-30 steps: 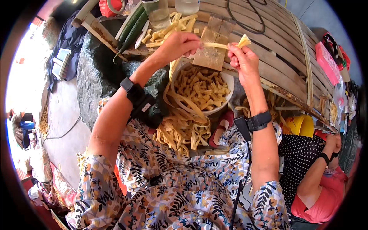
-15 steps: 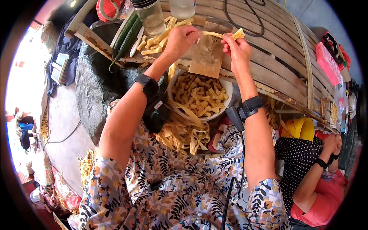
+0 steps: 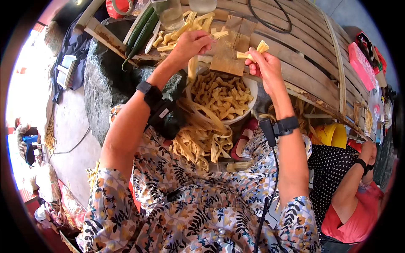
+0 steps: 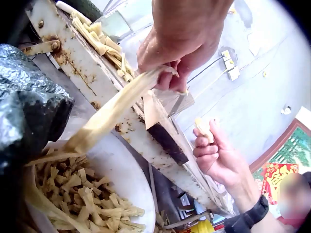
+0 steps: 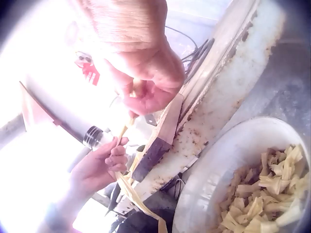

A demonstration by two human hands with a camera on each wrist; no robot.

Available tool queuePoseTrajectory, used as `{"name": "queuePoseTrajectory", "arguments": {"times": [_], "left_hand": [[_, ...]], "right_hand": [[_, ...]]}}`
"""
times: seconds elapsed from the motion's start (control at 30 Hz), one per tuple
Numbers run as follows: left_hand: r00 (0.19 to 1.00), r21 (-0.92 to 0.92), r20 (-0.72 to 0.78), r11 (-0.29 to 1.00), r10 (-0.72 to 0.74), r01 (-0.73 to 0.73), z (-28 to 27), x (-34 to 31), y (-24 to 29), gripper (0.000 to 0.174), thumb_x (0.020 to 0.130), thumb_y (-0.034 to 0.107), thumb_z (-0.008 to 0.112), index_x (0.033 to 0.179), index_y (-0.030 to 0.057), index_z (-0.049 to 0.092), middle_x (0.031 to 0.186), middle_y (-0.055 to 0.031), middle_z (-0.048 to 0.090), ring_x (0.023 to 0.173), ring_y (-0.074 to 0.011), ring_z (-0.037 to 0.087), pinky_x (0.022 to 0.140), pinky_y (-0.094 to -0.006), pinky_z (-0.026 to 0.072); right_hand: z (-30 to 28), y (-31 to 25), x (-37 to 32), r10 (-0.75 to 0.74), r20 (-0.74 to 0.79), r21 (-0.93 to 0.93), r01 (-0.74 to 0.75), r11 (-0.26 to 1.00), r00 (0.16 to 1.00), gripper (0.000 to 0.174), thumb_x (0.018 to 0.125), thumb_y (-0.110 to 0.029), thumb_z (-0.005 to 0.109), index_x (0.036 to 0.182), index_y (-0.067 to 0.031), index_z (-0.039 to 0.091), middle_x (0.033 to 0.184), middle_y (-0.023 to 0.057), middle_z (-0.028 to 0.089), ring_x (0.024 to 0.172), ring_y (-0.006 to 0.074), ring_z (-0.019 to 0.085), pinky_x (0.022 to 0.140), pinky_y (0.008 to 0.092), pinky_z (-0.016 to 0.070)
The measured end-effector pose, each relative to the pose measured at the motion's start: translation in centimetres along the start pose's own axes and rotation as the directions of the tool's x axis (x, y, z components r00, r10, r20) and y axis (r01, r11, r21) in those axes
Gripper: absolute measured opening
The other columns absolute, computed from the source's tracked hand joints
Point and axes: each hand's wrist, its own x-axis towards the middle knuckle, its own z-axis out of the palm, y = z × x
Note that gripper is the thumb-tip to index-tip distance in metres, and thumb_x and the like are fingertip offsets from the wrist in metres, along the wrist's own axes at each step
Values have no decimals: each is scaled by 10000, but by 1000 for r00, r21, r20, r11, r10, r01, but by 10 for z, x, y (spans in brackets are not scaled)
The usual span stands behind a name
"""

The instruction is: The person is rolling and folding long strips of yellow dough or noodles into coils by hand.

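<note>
Though short — yellow piece (image 3: 262, 46) in right fingers (image 3: 259, 59)

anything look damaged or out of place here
The metal frame along the slatted table looks damaged: its white paint is rust-stained and patchy. The wooden board also overhangs the edge, its end above the white tub; that looks a little odd but may be deliberate.

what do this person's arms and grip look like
Short floral sleeves with dark leaves, and black wrist straps; the left black box bears a white label, the right black box has a black cable. Left grip and right grip are ungloved.
</note>
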Motion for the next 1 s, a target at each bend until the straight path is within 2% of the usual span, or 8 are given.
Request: {"name": "queuePoseTrajectory", "arguments": {"times": [0.13,0.17,0.3,0.47,0.53,0.67,0.8,1.0], "left_hand": [[994,-44,109,999,-2,6,4,-26,6,169,887,155,495,914,22,596,647,30,534,532,-32,412,507,-165,356],[994,-24,109,1000,14,-12,5,-32,6,159,887,151,497,906,29,597,656,30,546,532,-30,414,507,-164,358],[974,288,98,931,203,-223,21,-47,14,109,859,108,524,899,39,598,675,5,583,555,-46,480,497,-191,390],[829,627,365,546,424,-555,53,-66,17,138,785,91,597,913,40,587,711,-136,581,613,-225,575,585,-291,468],[840,629,355,560,409,-539,53,-70,15,130,783,97,606,897,36,595,712,-119,586,616,-180,572,586,-275,465],[934,450,292,833,205,-323,35,-67,16,117,781,130,634,842,31,617,681,-51,581,604,-82,530,570,-234,447],[952,360,302,930,-40,-75,7,-57,25,179,822,212,613,817,34,631,661,24,551,597,-31,472,552,-182,400],[934,-198,332,959,-130,204,18,-46,4,291,909,312,464,883,57,599,631,57,490,594,-22,432,585,-170,366]], "right_hand": [[8,5,-21,-150,248,-338,231,912,957,333,834,-296,592,872,34,617,671,63,614,529,81,517,491,215,441],[4,-1,-27,-229,293,-657,370,657,928,276,831,-273,596,875,-3,633,624,68,602,524,95,513,482,253,420],[1,-8,-27,-520,144,-607,490,626,842,190,817,-242,604,836,-58,648,601,51,594,499,130,501,465,271,385],[28,5,-31,-359,166,-569,387,726,918,193,824,-180,584,738,-11,621,534,54,557,474,112,520,452,246,401],[22,11,-28,-56,199,-584,164,795,978,170,820,-145,579,725,-9,619,532,56,552,472,104,525,446,238,405],[11,12,-30,3,203,-468,94,879,979,172,805,-139,604,699,-7,634,518,8,535,438,60,461,403,206,356],[15,-3,-49,266,601,-282,-112,953,754,166,817,-169,606,849,-12,650,582,-22,558,420,21,395,415,175,324],[21,-19,-49,-28,641,60,-14,998,767,341,823,-289,610,1059,-42,592,593,-68,512,441,0,351,443,150,302]]}}
